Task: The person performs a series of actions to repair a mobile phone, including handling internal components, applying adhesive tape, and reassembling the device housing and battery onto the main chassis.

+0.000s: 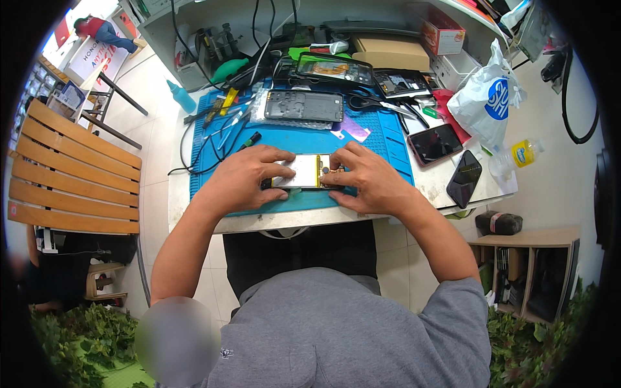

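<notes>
An opened phone (305,169) lies on the blue repair mat (294,139) close to the table's front edge, its silvery-white inside showing with a yellow strip toward the right. My left hand (249,174) grips its left end, fingers on top and thumb along the near edge. At the other end my right hand (362,178) is closed round the phone, fingertips on the dark part with small components. Just beyond is a grey phone back housing (304,106) on bubble wrap. A purplish film piece (351,129) rests right of it.
Scissors (378,103), an opened phone frame (335,68) and a brown box (391,53) crowd the back. Two dark phones, one a black phone (464,179), a white plastic bag (488,103) and a bottle (517,155) occupy the right. Cables and a blue dropper bottle (182,97) are left.
</notes>
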A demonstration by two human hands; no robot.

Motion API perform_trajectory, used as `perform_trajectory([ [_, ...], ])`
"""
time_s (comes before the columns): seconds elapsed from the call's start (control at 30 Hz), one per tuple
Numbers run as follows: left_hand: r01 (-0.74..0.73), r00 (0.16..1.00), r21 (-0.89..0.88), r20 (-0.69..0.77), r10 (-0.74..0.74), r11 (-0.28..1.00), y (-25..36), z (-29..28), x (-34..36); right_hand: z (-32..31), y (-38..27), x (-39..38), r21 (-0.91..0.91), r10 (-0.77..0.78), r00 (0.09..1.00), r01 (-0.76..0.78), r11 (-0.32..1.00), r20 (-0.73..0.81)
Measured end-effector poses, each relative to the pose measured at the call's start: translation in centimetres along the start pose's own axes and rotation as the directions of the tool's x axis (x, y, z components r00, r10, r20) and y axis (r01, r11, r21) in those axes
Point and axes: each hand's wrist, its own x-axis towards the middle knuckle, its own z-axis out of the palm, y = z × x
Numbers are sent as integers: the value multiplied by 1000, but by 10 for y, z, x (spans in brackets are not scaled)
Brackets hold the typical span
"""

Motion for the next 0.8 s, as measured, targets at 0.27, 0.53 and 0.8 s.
perform_trajectory([
  [0.27, -79, 997, 53, 20, 78, 995, -3, 1, 1, -2, -2, -5, -79, -13, 998, 18, 997, 58],
  [0.53, -20, 1000, 0, -2, 20, 1000, -3, 4, 2, 7, 0, -13, -7, -7, 996, 6, 1000, -92],
  [0.8, -6, 1000, 13, 16, 6, 1000, -2, 1, 4, 0, 0, -4, -18, -2, 999, 2, 1000, -39],
])
